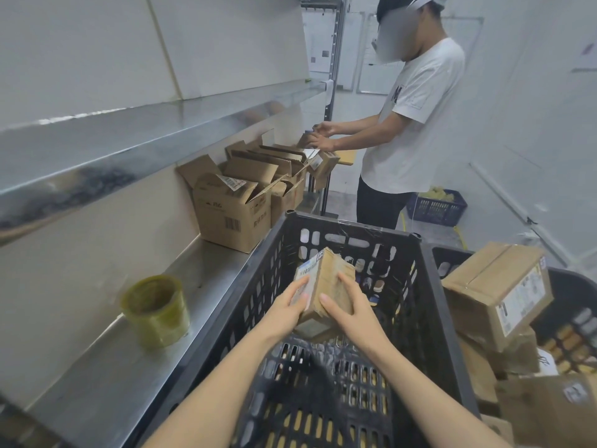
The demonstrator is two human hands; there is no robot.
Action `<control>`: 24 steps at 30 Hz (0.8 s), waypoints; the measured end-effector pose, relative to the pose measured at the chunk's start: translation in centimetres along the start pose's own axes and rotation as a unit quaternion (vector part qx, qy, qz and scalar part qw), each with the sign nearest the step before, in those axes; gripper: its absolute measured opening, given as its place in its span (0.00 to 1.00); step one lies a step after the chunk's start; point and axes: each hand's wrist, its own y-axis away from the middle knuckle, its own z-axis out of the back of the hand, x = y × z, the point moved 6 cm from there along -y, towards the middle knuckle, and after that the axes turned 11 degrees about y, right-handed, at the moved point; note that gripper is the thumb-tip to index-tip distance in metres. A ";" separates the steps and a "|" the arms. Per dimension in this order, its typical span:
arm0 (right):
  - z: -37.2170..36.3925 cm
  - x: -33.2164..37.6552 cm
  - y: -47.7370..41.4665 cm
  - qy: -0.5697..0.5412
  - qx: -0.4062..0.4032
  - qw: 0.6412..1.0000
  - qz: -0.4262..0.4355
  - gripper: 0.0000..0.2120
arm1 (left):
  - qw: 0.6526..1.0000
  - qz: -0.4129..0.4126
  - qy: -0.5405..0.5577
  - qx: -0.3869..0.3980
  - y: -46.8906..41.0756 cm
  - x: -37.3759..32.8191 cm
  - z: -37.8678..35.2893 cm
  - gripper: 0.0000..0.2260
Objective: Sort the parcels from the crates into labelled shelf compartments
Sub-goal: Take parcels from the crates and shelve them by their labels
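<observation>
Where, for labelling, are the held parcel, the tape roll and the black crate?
held parcel [326,270]: head view, taped brown side.
tape roll [158,315]: head view, outer yellowish wall.
black crate [355,227]: head view, far rim.

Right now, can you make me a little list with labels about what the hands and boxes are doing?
holding: left hand and right hand grip one small parcel
where: over the black crate
shelf: metal shelf carries a yellowish tape roll and open cartons
right side: more parcels piled up
someone else: another person handles boxes at the shelf's far end
</observation>
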 end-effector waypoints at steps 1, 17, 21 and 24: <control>0.0 0.0 0.0 -0.004 0.005 1.000 -0.002 0.35 | 1.000 0.018 0.019 0.003 -0.1 0.5 0.0 0.21; -0.8 -0.6 0.1 0.128 0.048 0.990 -0.029 0.24 | 0.980 0.016 -0.190 -0.052 -0.6 2.3 1.2 0.48; -0.7 0.8 0.9 0.126 0.070 0.990 0.006 0.28 | 0.976 0.023 -0.214 -0.030 -0.6 2.7 1.1 0.50; -0.8 0.7 0.9 0.133 0.079 0.988 0.012 0.29 | 0.973 0.040 -0.225 -0.017 -0.4 3.0 1.0 0.52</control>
